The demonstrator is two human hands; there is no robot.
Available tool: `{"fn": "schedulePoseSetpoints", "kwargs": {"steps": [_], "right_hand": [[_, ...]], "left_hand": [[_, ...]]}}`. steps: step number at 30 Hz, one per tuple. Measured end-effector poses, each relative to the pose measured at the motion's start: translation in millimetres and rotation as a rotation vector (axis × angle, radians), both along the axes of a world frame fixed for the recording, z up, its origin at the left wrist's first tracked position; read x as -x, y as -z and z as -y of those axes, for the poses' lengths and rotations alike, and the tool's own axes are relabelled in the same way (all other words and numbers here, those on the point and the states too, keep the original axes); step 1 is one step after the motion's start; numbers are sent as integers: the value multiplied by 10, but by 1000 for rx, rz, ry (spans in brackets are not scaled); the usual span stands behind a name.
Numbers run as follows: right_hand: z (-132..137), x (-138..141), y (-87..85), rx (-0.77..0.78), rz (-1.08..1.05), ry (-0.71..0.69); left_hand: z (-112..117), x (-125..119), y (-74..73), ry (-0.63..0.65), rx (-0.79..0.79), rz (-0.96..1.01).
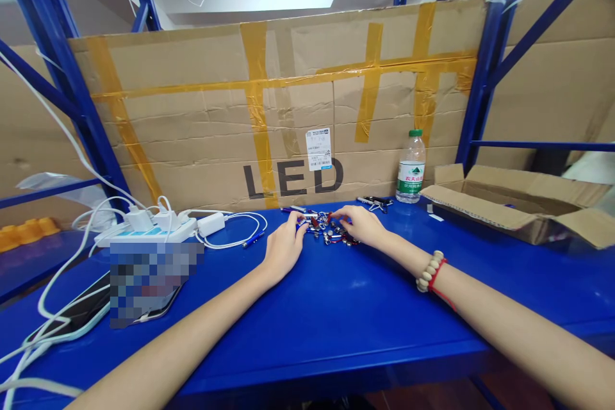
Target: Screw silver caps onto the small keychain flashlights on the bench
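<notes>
A loose pile of small metal pieces [329, 234], silver with bits of dark red and blue, lies on the blue tabletop [355, 307]. My left hand [284, 247] rests at the pile's left side, thumb and forefinger curled in around a small piece too tiny to name. From the right, my right hand [364, 224] reaches over the pile with its fingers apart, their tips touching the pieces. Blue pens [291, 209] lie just behind my left fingers. Another blue pen [253, 240] is left of that hand. Beyond my right hand are dark and silver metal clips [375, 203].
At the left stand a white power strip [148, 230] with plugs, a white adapter [211, 223], cables and a phone [81, 307]. A water bottle [411, 166] and an open cardboard box [519, 202] are at the right. Taped cardboard [211, 134] closes the back.
</notes>
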State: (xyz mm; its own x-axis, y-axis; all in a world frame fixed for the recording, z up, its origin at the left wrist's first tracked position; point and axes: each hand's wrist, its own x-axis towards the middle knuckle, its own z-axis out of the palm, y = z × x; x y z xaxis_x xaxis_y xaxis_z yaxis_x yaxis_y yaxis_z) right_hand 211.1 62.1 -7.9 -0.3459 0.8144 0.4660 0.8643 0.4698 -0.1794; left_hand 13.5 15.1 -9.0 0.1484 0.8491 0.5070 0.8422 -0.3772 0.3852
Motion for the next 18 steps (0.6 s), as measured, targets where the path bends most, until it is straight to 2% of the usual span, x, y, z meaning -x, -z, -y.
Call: {"fn": "schedulePoseSetpoints", "kwargs": {"steps": [4, 8, 18], "right_hand": [[-66, 8, 56, 66, 32, -110], [-87, 14, 61, 128, 28, -147], [-12, 8, -8, 105, 38, -67]], "left_hand": [[5, -5, -3, 4, 1, 1], [14, -8, -11, 5, 1, -2], [24, -16, -20, 1, 18, 6]]}}
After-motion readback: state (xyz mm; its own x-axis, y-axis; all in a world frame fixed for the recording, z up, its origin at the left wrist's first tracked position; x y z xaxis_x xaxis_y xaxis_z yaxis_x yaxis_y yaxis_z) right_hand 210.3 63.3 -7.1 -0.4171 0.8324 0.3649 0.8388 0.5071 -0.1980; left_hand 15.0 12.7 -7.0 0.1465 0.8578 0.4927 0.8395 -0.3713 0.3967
